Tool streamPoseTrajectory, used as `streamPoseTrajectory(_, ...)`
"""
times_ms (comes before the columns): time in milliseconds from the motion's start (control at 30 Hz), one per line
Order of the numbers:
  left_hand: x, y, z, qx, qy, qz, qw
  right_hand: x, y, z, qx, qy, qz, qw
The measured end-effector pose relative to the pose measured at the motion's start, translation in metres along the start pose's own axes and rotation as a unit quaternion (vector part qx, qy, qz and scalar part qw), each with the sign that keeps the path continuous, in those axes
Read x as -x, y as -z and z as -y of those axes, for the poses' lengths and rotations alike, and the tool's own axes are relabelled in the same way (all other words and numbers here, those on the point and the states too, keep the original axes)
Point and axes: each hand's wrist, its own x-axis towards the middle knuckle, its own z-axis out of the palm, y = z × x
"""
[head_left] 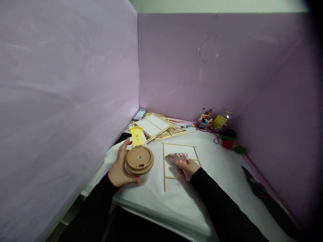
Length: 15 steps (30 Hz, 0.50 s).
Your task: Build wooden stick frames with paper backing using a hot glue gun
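My left hand (120,167) is wrapped round a cup with a brown lid (139,160), whose yellow flip cap (137,136) stands up open. The cup is held just above the white table's left part. My right hand (189,168) is closed on a pink glue gun (178,157) with a small red light on it. The gun rests over a frame of thin wooden sticks (164,168) lying flat on the table.
A pile of wooden sticks and white panels (157,127) lies at the back corner. Small colourful craft items (210,121) and red and green objects (228,142) sit at the back right. A dark tool (254,185) lies by the right wall. Purple walls enclose the white table (222,174).
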Motion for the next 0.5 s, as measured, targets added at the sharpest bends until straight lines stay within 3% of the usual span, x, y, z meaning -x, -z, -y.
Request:
streamPoseTrajectory(200,-0.010,-0.005,-0.004,0.108,-0.019,0.051,0.993,-0.003,-0.001,-0.002,0.011,0.008,-0.018,1.000)
streamPoseTrajectory(333,-0.016,-0.005,-0.010,0.162,0.012,0.083,0.983,-0.004,-0.002,-0.002,0.007,0.007,-0.018,1.000)
streamPoseTrajectory(500,-0.008,-0.011,-0.025,0.127,0.039,0.045,0.990,-0.007,-0.002,-0.006,-0.002,0.006,-0.016,1.000)
